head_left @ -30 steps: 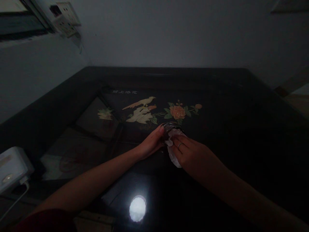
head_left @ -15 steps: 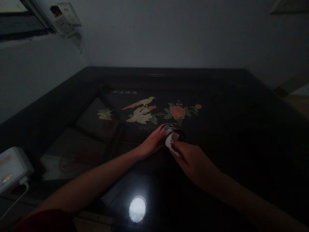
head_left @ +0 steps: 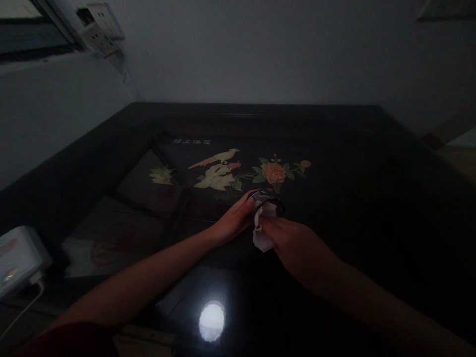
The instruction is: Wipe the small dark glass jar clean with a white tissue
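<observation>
My left hand [head_left: 234, 218] is wrapped round the left side of a dark, shiny glass cup [head_left: 266, 195]. The cup is tilted with its round mouth toward me, above the black tabletop [head_left: 334, 238]. In my right hand [head_left: 293, 240] a crumpled white tissue [head_left: 263, 239] is gripped, its upper part at the cup's mouth and a loose end hanging below. The right fingertips are partly hidden by the tissue and the cup; in the dim light I cannot tell how deep they reach.
Inlaid in the tabletop are a bird [head_left: 217, 157] and a peony [head_left: 273, 173]. A white box-shaped device [head_left: 22, 260] with a plugged-in cable [head_left: 28, 310] sits at the left edge. Walls [head_left: 260, 54] stand behind and to the left, with sockets [head_left: 98, 39] in the corner.
My right hand has turned slightly at the cup's mouth, and more of the tissue now hangs down below it. The left hand and the cup have stayed nearly still.
</observation>
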A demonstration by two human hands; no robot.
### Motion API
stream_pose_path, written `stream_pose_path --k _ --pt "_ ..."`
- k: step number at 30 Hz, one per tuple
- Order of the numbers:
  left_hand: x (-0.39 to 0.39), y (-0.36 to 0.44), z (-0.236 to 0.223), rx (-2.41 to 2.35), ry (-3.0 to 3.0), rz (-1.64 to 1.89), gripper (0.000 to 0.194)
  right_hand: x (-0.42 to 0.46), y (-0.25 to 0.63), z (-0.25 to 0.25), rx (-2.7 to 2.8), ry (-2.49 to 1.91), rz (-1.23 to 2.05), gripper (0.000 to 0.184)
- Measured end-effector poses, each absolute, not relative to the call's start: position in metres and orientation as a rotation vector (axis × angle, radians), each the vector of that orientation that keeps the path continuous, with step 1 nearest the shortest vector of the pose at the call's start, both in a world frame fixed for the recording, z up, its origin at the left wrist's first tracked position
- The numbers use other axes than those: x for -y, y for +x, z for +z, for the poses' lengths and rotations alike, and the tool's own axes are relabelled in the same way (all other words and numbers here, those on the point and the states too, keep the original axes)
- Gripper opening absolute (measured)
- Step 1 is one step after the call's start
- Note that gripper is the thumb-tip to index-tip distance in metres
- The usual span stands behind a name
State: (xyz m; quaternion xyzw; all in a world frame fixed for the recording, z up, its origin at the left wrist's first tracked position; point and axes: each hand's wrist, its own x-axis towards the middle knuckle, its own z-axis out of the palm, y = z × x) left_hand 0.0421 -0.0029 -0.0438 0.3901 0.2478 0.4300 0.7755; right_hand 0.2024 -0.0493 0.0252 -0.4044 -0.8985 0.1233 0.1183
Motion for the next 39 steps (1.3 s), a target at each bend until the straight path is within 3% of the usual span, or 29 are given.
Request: stream_pose_path --k 5,8,13,20,26,30,36,39 --pt "0.004 0.043 -0.036 -0.547 0.834 0.908 0.056 0.046 0.208 0.021 2.751 -0.953 -0.207 0.031" --pt "0.005 0.043 -0.03 -0.538 0.825 0.903 0.057 0.044 0.21 0.021 2.758 -0.885 -0.299 0.027" --pt "0.006 0.039 -0.031 -0.492 0.839 0.892 0.067 0.04 0.215 0.028 2.758 -0.916 -0.146 0.027" --pt "0.006 0.034 -0.027 -0.541 1.083 0.768 0.11 0.035 0.223 0.035 2.726 -0.991 0.21 0.034" --pt "0.007 0.034 -0.023 -0.497 1.053 0.674 0.12 0.031 0.225 0.036 2.7 -1.084 0.373 0.037" --pt "0.007 0.035 -0.024 -0.505 1.072 0.656 0.111 0.028 0.226 0.041 2.647 -1.167 0.529 0.029" --pt "0.004 0.036 -0.034 -0.587 1.068 0.704 0.063 0.03 0.225 0.047 2.549 -1.091 0.596 0.028" --pt "0.003 0.036 -0.042 -0.597 1.086 0.689 0.049 0.033 0.224 0.049 2.505 -1.036 0.56 0.031"
